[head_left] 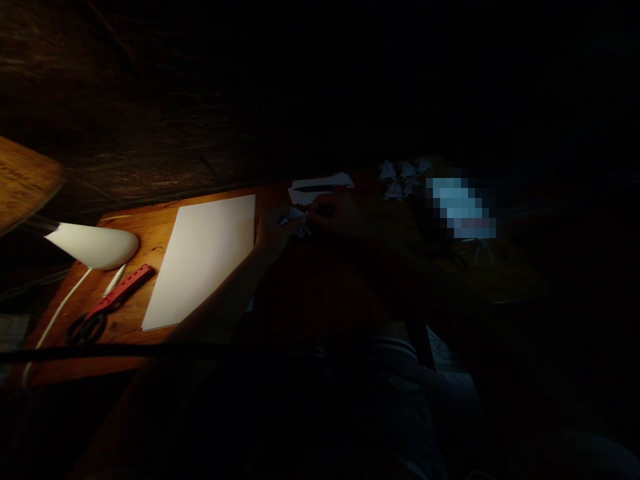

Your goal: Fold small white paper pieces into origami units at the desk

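In the dim middle of the head view, my left hand [273, 230] is closed on a small piece of folded white paper [296, 216]. My right hand [337, 213] meets it from the other side, its fingers pinched at the paper's right edge. Deep shadow hides most of the fingers and the exact folds. Just beyond my hands lie white paper pieces [300, 196] with a dark, slim object [317, 189] across them. Several small folded paper shapes [394, 191] stand in a cluster farther right.
At left, a white lamp [95, 247] lights a stack of white paper [205, 260] on the wooden table [133, 313]. Scissors with black handles [86, 328] and a red cover lie near a white pen-like object [114, 280]. A pixelated bright patch [463, 207] is at right.
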Demonstrator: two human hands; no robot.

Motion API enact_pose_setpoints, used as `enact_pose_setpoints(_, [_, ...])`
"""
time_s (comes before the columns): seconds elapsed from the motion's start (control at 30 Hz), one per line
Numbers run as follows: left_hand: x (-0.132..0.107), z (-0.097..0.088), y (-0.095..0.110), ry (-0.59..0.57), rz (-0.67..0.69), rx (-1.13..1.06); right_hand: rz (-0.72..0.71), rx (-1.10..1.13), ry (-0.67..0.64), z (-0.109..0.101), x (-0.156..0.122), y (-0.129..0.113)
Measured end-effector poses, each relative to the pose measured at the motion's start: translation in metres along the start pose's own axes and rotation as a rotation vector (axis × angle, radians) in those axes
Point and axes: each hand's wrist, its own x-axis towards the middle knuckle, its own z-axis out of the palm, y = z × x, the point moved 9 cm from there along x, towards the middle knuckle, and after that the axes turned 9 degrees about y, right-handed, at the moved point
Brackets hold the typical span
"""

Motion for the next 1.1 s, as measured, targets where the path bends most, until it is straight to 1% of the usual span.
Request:
enact_pose_setpoints(0.2, [0.001,0.000,-0.013,-0.011,-0.018,-0.013,0.000,0.075,-0.036,0.003,0.001,-0.003])
enact_pose_setpoints(0.37, [0.001,0.001,-0.020,-0.013,0.003,-0.013,-0.006,0.069,-0.040,0.005,0.002,-0.001])
enact_pose_setpoints(0.47, [0.001,0.003,-0.018,-0.038,-0.005,-0.006,-0.009,0.006,-0.049,0.006,0.002,-0.001])
enact_pose_setpoints(0.57, [0.001,0.002,-0.013,-0.031,-0.011,0.005,0.013,-0.157,-0.044,0.001,0.003,-0.002])
enact_pose_setpoints(0.63, [0.001,0.000,-0.012,-0.017,-0.025,0.001,0.063,-0.319,-0.031,-0.007,0.003,0.002])
enact_pose_setpoints(0.73, [0.000,0.001,-0.015,-0.013,-0.065,-0.008,0.175,-0.535,-0.020,-0.025,-0.001,0.017])
enact_pose_setpoints(0.8, [0.000,0.002,-0.016,-0.015,-0.080,-0.018,0.240,-0.594,0.016,-0.041,-0.005,0.028])
enact_pose_setpoints(0.9, [0.001,0.003,-0.015,-0.019,-0.090,-0.029,0.260,-0.583,0.089,-0.063,-0.010,0.038])
enact_pose_setpoints(1.0, [0.001,0.003,-0.015,-0.017,-0.099,-0.033,0.349,-0.715,0.075,-0.081,-0.014,0.045])
enact_pose_setpoints(1.1, [0.000,0.002,-0.015,-0.019,-0.105,-0.021,0.368,-0.841,-0.003,-0.090,-0.014,0.045])
